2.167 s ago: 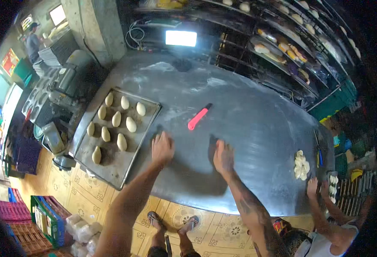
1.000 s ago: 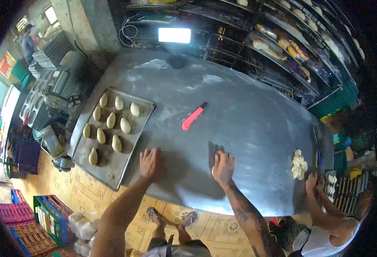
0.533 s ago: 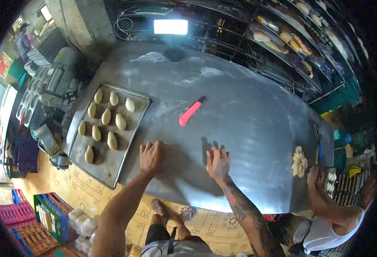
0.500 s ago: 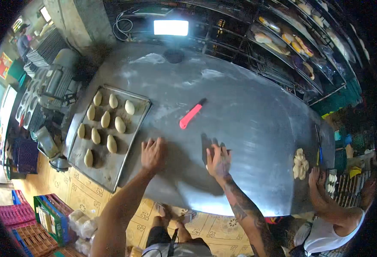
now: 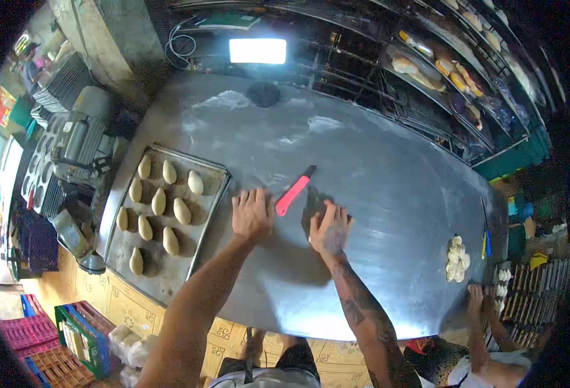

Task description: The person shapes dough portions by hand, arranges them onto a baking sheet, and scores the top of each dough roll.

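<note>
On the grey tabletop (image 5: 388,174), my left hand (image 5: 252,213) lies palm down between the baking tray and a pink-handled knife (image 5: 293,191) with a dark blade. Its fingers point forward; nothing shows under them. Just right of the knife, my right hand (image 5: 331,231) has its thumb apart and its fingers slightly bent, over a dark shadow. Whether anything lies beneath either palm is hidden. To the left, the metal baking tray (image 5: 168,266) carries several oval pieces of pale dough (image 5: 159,202) in rows.
A lump of dough pieces (image 5: 457,260) lies at the table's right end, near a co-worker's hand (image 5: 475,294). A blue-handled tool (image 5: 486,243) is beside it. Racks with bread (image 5: 421,72) line the back right. Plastic crates (image 5: 78,336) stand on the floor at left.
My left hand has moved forward and closer to the knife. My right hand has shifted slightly forward on the table. The co-worker's arms have drawn back toward the table edge. The view has tilted slightly.
</note>
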Demonstrator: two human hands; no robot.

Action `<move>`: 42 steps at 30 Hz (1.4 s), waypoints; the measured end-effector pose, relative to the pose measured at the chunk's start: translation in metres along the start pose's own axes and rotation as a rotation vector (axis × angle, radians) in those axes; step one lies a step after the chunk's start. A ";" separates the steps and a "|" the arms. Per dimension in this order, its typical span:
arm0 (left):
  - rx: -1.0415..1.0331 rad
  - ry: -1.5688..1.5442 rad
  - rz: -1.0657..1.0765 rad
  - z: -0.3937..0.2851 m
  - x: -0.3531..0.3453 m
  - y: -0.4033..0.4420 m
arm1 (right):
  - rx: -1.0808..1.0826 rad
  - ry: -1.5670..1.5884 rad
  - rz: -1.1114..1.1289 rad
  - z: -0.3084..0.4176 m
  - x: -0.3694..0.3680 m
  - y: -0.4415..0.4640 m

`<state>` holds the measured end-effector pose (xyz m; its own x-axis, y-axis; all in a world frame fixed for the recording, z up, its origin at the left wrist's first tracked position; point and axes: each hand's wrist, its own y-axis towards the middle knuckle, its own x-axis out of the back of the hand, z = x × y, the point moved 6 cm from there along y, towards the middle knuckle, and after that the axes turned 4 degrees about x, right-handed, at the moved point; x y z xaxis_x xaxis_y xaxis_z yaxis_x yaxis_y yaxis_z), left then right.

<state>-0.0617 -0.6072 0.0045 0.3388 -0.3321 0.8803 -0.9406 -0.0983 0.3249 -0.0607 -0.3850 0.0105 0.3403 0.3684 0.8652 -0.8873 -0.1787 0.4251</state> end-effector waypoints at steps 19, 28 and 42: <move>0.027 -0.283 0.297 0.016 0.034 -0.079 | 0.067 0.280 0.381 0.000 0.035 -0.051; 0.858 -1.052 0.232 0.202 0.165 -0.163 | -0.195 0.632 0.695 0.141 0.031 -0.084; 0.731 -0.334 -0.070 0.413 0.244 -0.197 | 0.091 0.420 0.518 0.426 0.007 -0.055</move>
<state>0.1979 -1.0568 0.0124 0.4822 -0.5540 0.6787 -0.7325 -0.6798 -0.0345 0.1229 -0.7617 0.1065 -0.2889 0.5348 0.7941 -0.8671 -0.4978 0.0198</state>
